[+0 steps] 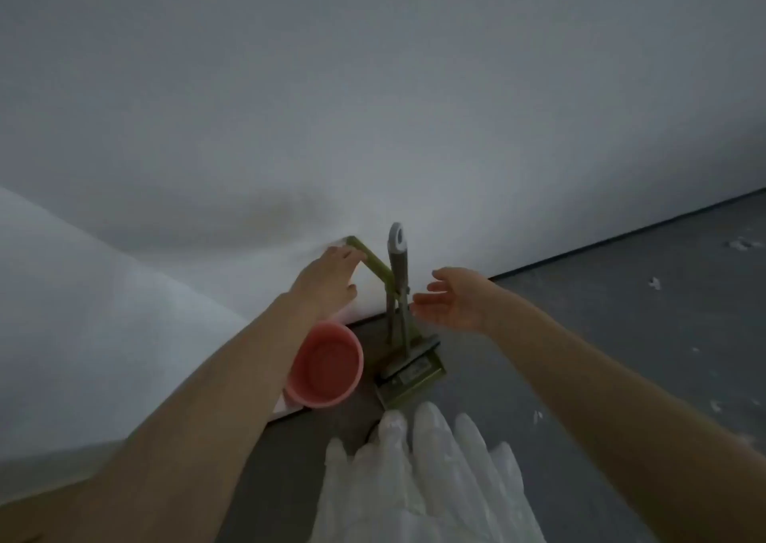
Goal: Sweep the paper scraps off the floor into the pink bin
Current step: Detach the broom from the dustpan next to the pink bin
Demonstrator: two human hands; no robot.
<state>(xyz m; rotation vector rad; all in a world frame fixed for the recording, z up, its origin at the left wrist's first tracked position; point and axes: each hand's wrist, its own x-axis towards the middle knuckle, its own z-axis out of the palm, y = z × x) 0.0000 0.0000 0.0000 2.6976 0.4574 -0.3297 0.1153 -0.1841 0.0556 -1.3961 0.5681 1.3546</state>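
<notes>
A pink bin (327, 364) stands on the grey floor by the white wall, empty as far as I can see. Right of it a green dustpan (410, 372) sits on the floor with its green handle (373, 262) leaning against the wall. A grey broom handle (397, 260) rises from the dustpan. My left hand (327, 279) reaches to the green handle's upper end, fingers straight and touching it. My right hand (452, 300) hovers open just right of the broom handle, apart from it. Small white paper scraps (655, 282) lie on the floor to the right.
A white wall (373, 107) fills the upper view, meeting the floor along a dark baseboard (621, 235). White crinkled fabric or plastic (427, 480) hangs at the bottom centre. More scraps (715, 405) dot the grey floor at the right.
</notes>
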